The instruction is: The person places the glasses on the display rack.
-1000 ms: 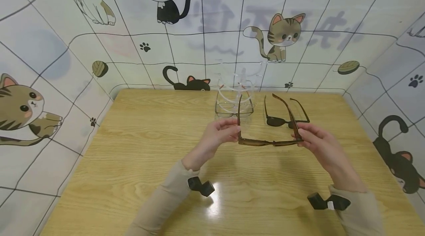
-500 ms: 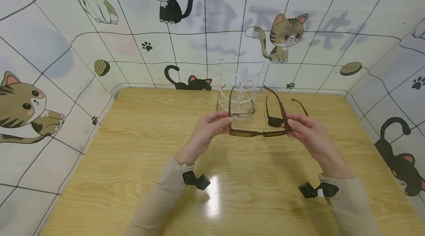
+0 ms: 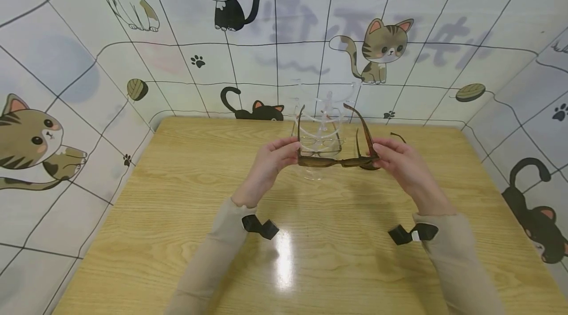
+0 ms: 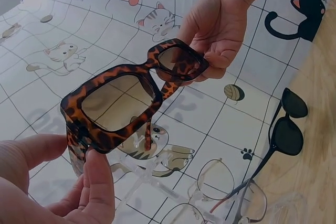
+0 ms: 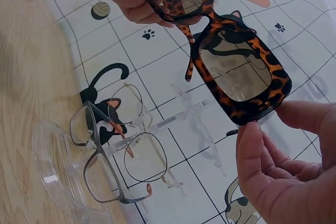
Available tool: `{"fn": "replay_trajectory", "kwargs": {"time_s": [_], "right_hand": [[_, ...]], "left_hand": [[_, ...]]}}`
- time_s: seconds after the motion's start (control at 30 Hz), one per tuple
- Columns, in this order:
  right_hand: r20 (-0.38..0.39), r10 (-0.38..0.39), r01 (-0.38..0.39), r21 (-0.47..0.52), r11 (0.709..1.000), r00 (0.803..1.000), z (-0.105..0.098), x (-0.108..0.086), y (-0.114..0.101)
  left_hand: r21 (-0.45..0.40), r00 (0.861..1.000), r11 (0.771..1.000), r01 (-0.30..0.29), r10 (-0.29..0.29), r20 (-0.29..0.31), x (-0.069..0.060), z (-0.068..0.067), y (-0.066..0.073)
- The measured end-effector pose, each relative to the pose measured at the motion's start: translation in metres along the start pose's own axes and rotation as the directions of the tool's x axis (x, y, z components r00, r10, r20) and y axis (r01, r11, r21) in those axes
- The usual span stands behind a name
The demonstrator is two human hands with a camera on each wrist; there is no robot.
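Tortoiseshell sunglasses (image 3: 320, 161) with tinted lenses are held up level, temples unfolded and pointing away. My left hand (image 3: 271, 167) pinches them at the left hinge; my right hand (image 3: 401, 169) pinches the other hinge. In the left wrist view the mottled brown frame (image 4: 113, 100) shows large, with thumb and fingers at its corner. Just beyond them stands a clear display stand (image 3: 329, 108), partly hidden behind the sunglasses. Two pairs of eyeglasses sit on its lower part: thin round wire glasses (image 5: 146, 157) and grey-rimmed glasses (image 5: 94, 174).
Black sunglasses (image 4: 287, 129) lie on the wooden table (image 3: 199, 167) right of the stand, mostly covered by my right hand in the head view. A cat-print cloth wall (image 3: 248, 63) rises behind the table and along both sides.
Both hands have carried the tortoiseshell sunglasses away from me and a little to the left, so they now overlap the stand in the head view. The grip looks the same.
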State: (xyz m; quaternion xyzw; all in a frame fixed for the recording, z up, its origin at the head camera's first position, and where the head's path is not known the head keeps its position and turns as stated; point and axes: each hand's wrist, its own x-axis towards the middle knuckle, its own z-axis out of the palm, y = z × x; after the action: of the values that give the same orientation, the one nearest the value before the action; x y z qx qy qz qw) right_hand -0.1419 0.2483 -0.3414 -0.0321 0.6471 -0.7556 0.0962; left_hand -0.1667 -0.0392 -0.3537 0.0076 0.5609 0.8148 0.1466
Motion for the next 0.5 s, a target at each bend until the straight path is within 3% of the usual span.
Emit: {"fn": "replay_trajectory", "kwargs": {"time_s": [0.5], "right_hand": [[-0.033,0.02,-0.017,0.089,0.996,0.999,0.003,0.033,-0.008]], "left_hand": [[-0.066,0.997,0.997,-0.025,0.02,-0.079,0.026,0.001,0.01]]}}
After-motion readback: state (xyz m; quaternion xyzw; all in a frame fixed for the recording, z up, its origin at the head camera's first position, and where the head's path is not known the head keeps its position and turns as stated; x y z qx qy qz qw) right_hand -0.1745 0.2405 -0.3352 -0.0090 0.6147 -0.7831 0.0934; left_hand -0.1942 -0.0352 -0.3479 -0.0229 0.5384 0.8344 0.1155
